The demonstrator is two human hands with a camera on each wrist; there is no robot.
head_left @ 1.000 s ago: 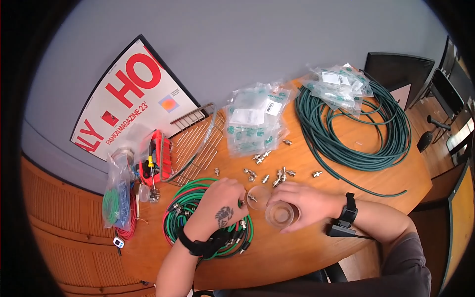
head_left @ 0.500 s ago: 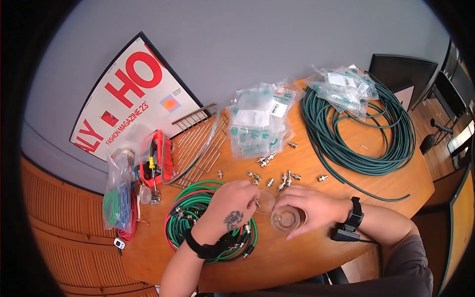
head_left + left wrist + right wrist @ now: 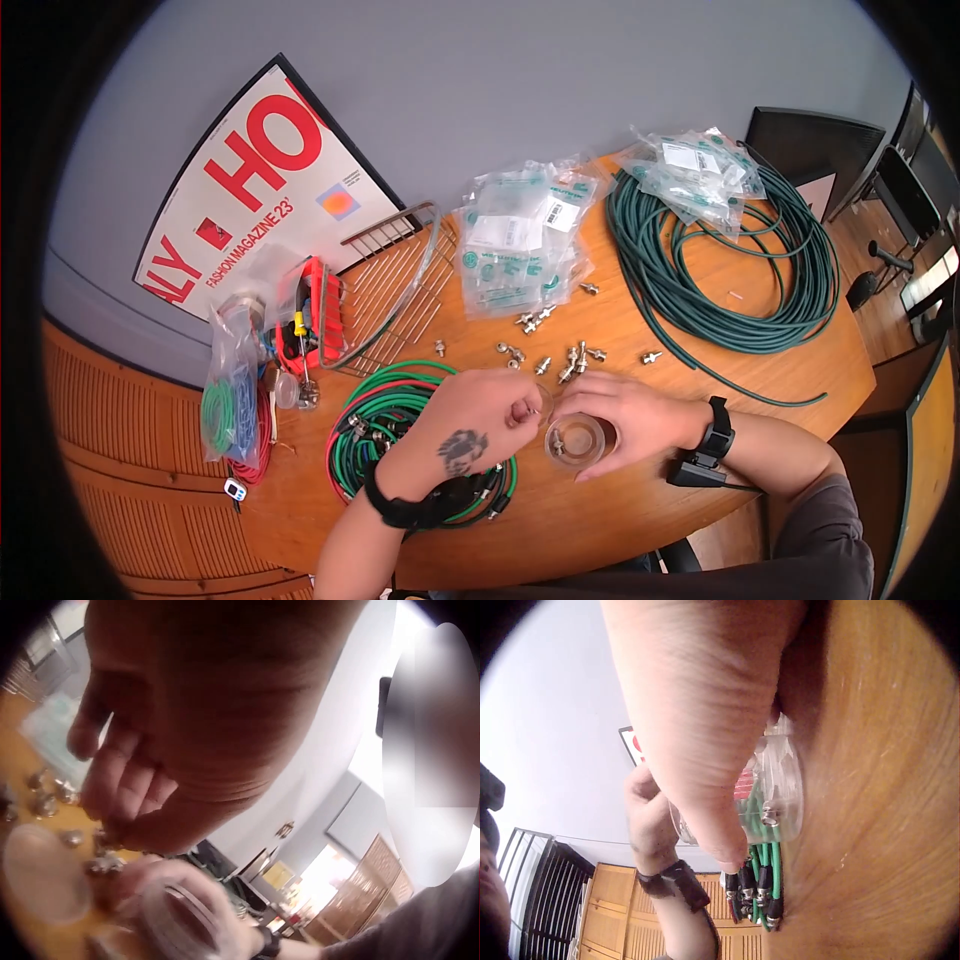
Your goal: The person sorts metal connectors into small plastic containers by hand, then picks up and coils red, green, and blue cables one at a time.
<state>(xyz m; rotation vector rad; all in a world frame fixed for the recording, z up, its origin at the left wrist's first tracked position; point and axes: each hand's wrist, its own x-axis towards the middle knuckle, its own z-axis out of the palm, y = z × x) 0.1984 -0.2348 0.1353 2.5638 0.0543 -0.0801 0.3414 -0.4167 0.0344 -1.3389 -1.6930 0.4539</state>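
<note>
My left hand (image 3: pixel 465 420) is held just left of the cup, its fingers curled and pinching a small metal cable connector (image 3: pixel 106 841) at the fingertips, mostly hidden by them. Around a clear plastic cup (image 3: pixel 572 463) curls my right hand (image 3: pixel 640 412), thumb on the near side and fingers on the far side. A silvery connector (image 3: pixel 769 813) lies inside that cup. On the table beyond my left fingers is a round clear lid (image 3: pixel 46 874), largely covered in the head view. Several loose connectors (image 3: pixel 578 358) are scattered past both hands.
Green and red cables (image 3: pixel 350 425) lie coiled under my left forearm. A dark green cable coil (image 3: pixel 625 240) is at the back right, plastic bags (image 3: pixel 515 250) at the back middle. At left stand a wire rack (image 3: pixel 400 290), a red tool box (image 3: pixel 328 325) and bagged cables (image 3: pixel 218 420).
My left hand has come rightward, closer to the cup, with its fingers now turned over the connector. The cup stays in my right hand; a connector shows inside it since half a second ago.
</note>
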